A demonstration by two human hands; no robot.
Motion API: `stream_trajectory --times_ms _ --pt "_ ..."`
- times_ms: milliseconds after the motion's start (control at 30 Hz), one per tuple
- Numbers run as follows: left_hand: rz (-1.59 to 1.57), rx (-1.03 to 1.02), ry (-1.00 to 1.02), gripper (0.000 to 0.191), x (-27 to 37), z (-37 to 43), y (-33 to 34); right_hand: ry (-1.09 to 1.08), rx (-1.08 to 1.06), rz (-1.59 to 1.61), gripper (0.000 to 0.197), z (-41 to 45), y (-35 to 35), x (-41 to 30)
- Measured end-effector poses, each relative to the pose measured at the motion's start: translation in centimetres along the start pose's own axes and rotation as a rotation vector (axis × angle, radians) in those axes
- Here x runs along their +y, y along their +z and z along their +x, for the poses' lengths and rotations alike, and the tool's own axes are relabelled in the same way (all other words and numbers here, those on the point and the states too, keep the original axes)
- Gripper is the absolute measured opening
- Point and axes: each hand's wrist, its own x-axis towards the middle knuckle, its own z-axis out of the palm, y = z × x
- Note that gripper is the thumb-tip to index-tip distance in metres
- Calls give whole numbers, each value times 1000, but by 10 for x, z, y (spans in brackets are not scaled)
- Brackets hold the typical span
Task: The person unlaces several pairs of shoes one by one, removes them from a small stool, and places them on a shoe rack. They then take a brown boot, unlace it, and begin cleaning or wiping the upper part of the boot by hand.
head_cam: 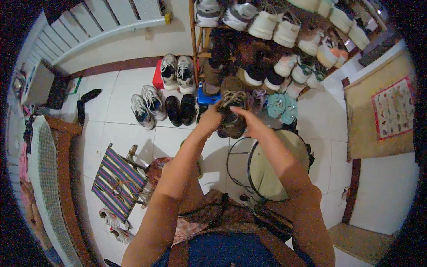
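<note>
Both my hands hold a brown lace-up shoe [234, 91] in front of the shoe rack, its toe pointing away from me and its beige laces on top. My left hand [210, 118] grips its left side near the heel. On the right side, my right hand [248, 122] holds it with the thumb at the collar opening. Dark shapes show just below the heel; I cannot tell whether they are a second shoe. Turquoise slippers [282, 107] lie right of my hands. Black shoes [180, 110] and grey-white sneakers [148, 106] stand on the floor to the left.
A wooden shoe rack [194, 43] holds several shoes ahead. White-grey sneakers [177, 72] stand by a red box [157, 77]. A round stool [277, 167] is near my right arm, a striped folding stool [116, 183] at left. White-red sneakers [115, 220] lie below it.
</note>
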Motion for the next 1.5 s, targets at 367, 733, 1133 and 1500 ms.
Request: stream_trajectory --times_ms 367,733,1133,1500 --pt "-781 -1 -225 59 5 86 6 -360 867 -232 67 143 -50 -9" --pt "-450 584 -97 65 -19 122 -2 -208 717 -308 66 260 -75 24" --pt "-583 249 -78 70 39 74 9 -676 577 -62 43 403 -205 30" --pt "-423 272 -36 59 20 76 -7 -110 246 670 60 273 -38 -45"
